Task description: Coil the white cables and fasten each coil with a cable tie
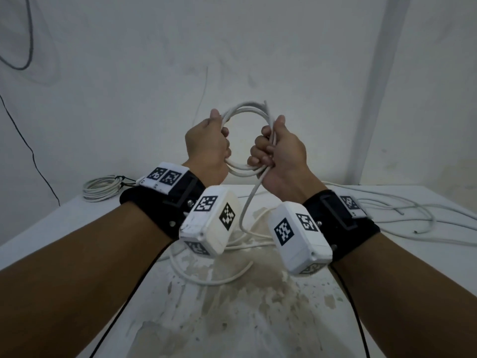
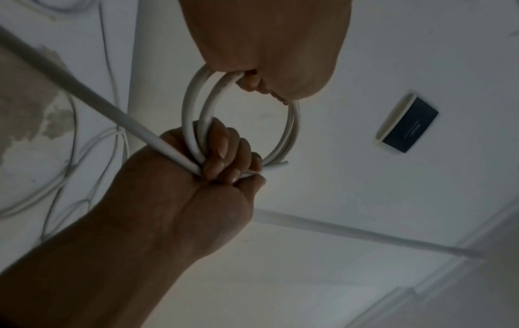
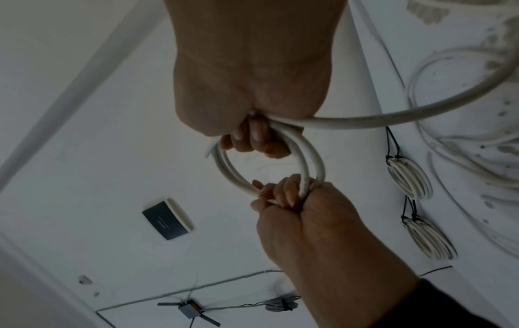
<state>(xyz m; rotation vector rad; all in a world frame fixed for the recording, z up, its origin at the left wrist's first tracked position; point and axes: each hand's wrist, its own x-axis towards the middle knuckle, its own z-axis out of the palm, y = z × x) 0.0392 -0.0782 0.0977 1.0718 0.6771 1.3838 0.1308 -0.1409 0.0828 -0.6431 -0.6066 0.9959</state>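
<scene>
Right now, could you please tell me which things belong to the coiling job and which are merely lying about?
Belongs:
- round white cable coil, gripped by left hand and right hand
- loose white cables
- finished tied white coil

Lying about:
- dark rectangular wall box
- thin black wall wire

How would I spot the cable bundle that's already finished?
Look at the white table, at its far left corner by the wall. A flat coil of white cable lies there alone. Unlike the loose cables sprawled right, it is bound with a black tie.
</scene>
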